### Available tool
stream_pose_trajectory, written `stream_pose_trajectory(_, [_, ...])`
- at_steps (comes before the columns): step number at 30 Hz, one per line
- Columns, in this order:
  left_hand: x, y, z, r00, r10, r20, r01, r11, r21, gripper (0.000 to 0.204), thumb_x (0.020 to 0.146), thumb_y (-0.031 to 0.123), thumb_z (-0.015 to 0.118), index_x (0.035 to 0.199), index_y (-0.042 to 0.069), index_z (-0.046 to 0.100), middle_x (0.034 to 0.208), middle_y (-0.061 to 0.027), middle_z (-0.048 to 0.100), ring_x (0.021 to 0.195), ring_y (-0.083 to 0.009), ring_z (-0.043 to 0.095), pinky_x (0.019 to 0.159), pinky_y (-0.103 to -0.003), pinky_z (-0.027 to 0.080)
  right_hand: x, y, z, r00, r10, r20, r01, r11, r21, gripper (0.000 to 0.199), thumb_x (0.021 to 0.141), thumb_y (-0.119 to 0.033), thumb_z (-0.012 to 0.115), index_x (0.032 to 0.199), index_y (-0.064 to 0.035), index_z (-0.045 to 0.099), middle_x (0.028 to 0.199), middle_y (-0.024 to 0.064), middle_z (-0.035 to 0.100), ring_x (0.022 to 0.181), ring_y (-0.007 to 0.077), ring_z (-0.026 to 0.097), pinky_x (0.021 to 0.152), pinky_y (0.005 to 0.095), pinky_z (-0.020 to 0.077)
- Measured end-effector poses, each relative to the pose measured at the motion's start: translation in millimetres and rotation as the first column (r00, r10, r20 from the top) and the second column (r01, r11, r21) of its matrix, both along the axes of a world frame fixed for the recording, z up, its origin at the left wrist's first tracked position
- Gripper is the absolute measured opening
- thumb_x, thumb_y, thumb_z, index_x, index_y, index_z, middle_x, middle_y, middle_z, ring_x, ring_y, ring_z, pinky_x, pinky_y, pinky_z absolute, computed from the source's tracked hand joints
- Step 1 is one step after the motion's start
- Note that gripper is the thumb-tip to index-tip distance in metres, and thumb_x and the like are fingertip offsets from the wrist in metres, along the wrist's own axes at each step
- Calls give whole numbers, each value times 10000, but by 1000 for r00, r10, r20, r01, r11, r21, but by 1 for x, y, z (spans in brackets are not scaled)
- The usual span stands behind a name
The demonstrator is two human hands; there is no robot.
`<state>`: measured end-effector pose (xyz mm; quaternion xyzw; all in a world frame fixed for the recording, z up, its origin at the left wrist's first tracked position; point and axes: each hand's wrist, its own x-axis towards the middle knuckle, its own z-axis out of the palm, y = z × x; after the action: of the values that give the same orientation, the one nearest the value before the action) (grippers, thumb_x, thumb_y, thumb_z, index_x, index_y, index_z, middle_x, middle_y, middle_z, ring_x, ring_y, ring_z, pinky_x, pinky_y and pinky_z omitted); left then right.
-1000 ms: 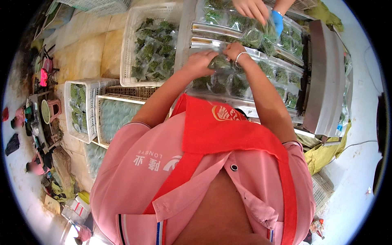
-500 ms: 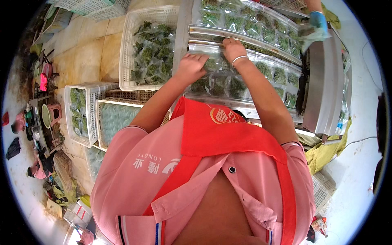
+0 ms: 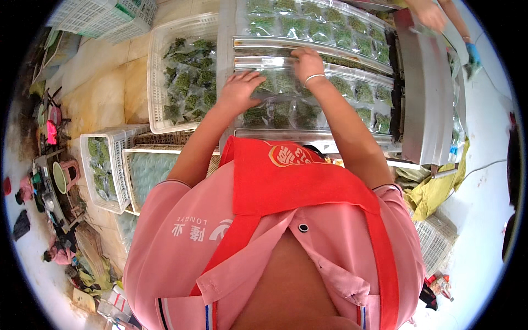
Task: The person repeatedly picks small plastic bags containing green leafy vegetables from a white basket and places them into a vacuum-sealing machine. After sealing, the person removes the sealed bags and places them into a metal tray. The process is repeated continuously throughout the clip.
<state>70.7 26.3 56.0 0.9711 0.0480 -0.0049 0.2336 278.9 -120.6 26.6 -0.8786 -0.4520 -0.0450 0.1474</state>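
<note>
Clear plastic bags of a green leafy food [image 3: 283,114] lie in rows on a metal machine bed in front of me. My left hand [image 3: 238,92] is over the left end of the nearer rows, fingers stretched forward and thumb apart. Its fingertips reach the bags' upper edges beside a metal bar [image 3: 264,63]. To its right, my right hand [image 3: 308,66], with a white band at the wrist, rests its bent fingers at that bar. Neither hand visibly lifts a bag; what lies beneath the right fingers is hidden.
A second bank of filled bags [image 3: 319,27] lies beyond the bars. At left stand a white crate [image 3: 154,77] of green bags and smaller crates [image 3: 129,181]. A steel lid or panel [image 3: 426,99] rises at right. Another person's bare hand [image 3: 429,16] and blue-gloved hand [image 3: 472,54] show there.
My view has shifted slightly, so the machine sits farther left. Both my hands stay at the near bags and bar, my left fingers spreading flatter. The other person's blue glove has moved right and down.
</note>
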Motion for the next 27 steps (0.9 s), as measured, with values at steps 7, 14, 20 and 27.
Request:
stream_pose_trajectory(7, [16,-3,-22,989,145,35,-149,976,156,562,861,480,479,1296,123,463,1424,-63,347,1333,-265,278,1070,-467,223,25,-42,-7,955,-266,131,287,942,-176,175,771,-141,560,914,-186,649,959,65,614,947,294,556,853,403,436])
stream_pose_trajectory(14, [13,-8,-48,983,141,118,-162,965,204,521,875,503,451,1284,183,489,1450,-57,306,1339,-287,260,1064,-517,198,24,-59,-2,968,-238,83,238,971,6,241,726,-124,589,961,-155,635,1007,105,596,975,291,549,863,410,432])
stream_pose_trajectory(20, [-6,-51,-46,957,223,186,-257,949,184,546,869,487,473,1320,183,426,1412,-68,361,1299,-313,318,1031,-521,255,-2,-153,67,974,-15,-226,98,928,359,308,773,-111,636,1080,-105,620,1132,122,579,1039,278,566,893,329,447])
stream_pose_trajectory(27, [-8,-36,-44,965,223,141,-252,938,237,475,829,213,530,1297,192,450,1341,-65,458,1217,-300,433,990,-447,338,2,-357,140,932,-86,-351,223,901,372,220,853,-66,592,1065,-15,624,1057,85,630,945,140,596,845,262,452])
